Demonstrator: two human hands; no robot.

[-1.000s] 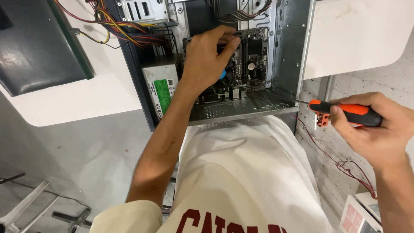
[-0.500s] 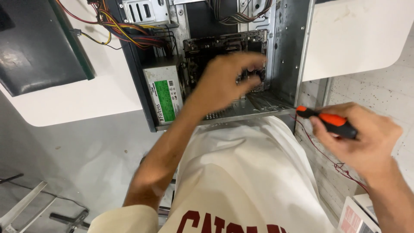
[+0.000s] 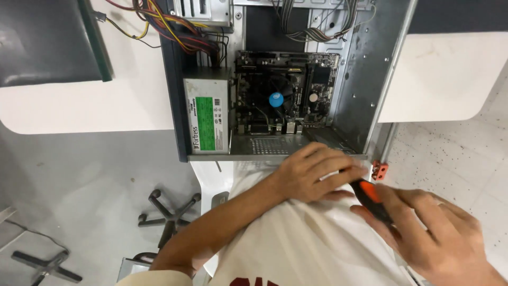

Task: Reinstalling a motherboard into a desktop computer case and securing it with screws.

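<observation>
Screwdriver (image 3: 370,198), orange-black rubbery handle: both hands' fingers (image 3: 402,212) clamped on it.

There is a single view, from a camera worn on the person's head. It looks steeply down and forward over the person's chest. The hands sit close at the bottom right of the frame. The open computer case (image 3: 286,79) lies just beyond them at the near edge of the white table (image 3: 444,79), filling the upper middle. Grey floor (image 3: 79,185) shows far below at the left.
</observation>
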